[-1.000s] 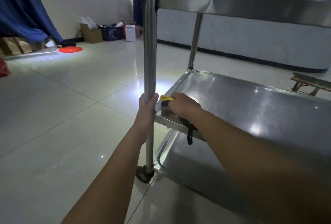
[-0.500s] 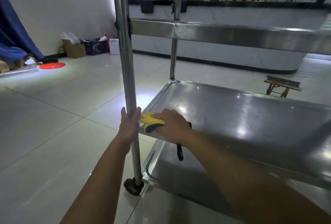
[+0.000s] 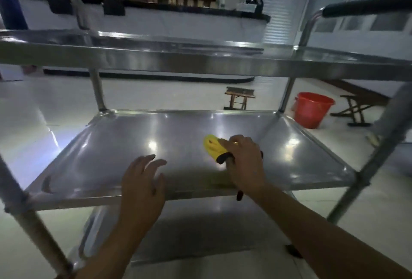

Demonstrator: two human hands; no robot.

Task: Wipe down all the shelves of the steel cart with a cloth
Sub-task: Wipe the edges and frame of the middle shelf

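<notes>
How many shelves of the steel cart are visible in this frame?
3: the top shelf across the upper frame, the middle shelf under the hands, and the bottom shelf below, partly hidden by the arms.

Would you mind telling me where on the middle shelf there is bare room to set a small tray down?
The middle shelf is bare on its left half, from the left rim to the left hand, and along the far edge. The right-centre is taken: the right hand presses the yellow cloth there. A narrow bare strip remains by the right rim.

L hand (image 3: 142, 180) open, fingers spread, R hand (image 3: 242, 158) curled, both arms extended fwd
</notes>
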